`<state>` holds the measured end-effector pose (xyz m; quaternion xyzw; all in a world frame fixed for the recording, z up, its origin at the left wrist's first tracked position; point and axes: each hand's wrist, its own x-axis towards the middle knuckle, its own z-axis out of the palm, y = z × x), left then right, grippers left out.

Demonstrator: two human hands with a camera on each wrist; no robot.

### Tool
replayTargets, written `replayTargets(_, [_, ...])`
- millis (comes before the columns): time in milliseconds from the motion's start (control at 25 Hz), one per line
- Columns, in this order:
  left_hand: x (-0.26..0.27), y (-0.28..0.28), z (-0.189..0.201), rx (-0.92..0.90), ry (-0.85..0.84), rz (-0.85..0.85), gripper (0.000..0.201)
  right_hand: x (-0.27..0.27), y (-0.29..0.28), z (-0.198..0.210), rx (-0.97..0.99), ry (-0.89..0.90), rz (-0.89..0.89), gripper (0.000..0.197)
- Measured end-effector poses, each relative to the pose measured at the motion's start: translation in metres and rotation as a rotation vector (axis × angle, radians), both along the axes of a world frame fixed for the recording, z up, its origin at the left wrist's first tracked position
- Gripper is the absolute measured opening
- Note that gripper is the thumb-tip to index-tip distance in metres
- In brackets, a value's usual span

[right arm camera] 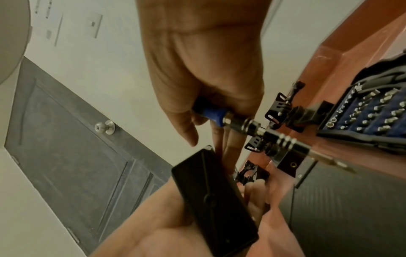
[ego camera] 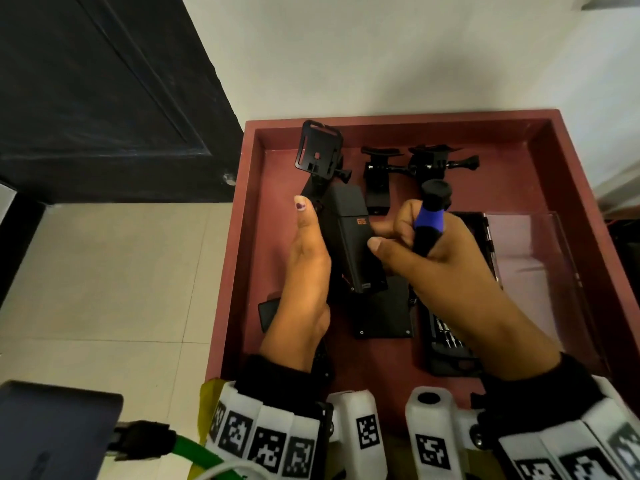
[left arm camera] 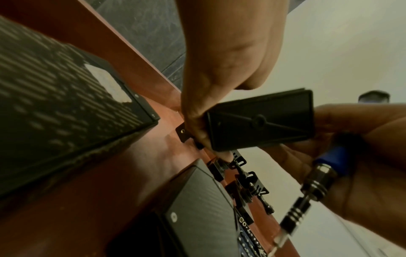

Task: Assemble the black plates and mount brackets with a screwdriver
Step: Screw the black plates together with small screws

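My left hand (ego camera: 308, 251) grips a black rectangular part (ego camera: 349, 237) with an orange mark and holds it tilted above the red tray (ego camera: 571, 188). The underside of the black part (left arm camera: 259, 120) shows a central hole and diagonal ribs. My right hand (ego camera: 391, 233) is curled round a blue-and-black screwdriver (ego camera: 429, 216), with thumb and forefinger touching the part's right edge. The screwdriver (right arm camera: 252, 125) points its bit down toward the tray, away from the part (right arm camera: 213, 196). Three black mount brackets (ego camera: 320, 150), (ego camera: 379, 168), (ego camera: 440, 161) stand at the tray's far side.
A carbon-textured black plate (ego camera: 381, 313) lies flat in the tray below the hands, and another plate (ego camera: 270, 313) sits at the left wall. An open bit set (right arm camera: 373, 113) with a clear lid (ego camera: 530, 244) fills the tray's right side. A dark door (ego camera: 104, 98) stands to the left.
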<state>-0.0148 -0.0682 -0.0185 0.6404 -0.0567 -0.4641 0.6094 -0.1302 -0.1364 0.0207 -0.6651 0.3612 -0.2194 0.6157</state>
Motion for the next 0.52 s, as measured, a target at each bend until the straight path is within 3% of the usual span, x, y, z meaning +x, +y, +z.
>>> replayTargets(80, [0.001,0.000,0.001,0.000,0.057,-0.023,0.104,-0.001,0.000,0.001,0.079,-0.062,0.014,0.037])
replayTargets(200, [0.002,0.003,0.005,-0.125,0.221,-0.010,0.064,-0.001,-0.002,0.008,0.226,-0.182,0.033,0.029])
replayTargets(280, [0.002,0.005,0.007,-0.204,0.294,0.021,0.046,-0.002,-0.005,0.009,0.187,-0.236,-0.012,0.022])
replayTargets(440, [0.007,0.009,0.010,-0.353,0.372,0.098,0.049,-0.011,-0.016,0.015,-0.137,-0.278,-0.208,0.019])
replayTargets(520, [0.010,0.012,0.011,-0.400,0.416,0.115,0.057,-0.018,-0.020,0.020,-0.124,-0.293,-0.266,0.028])
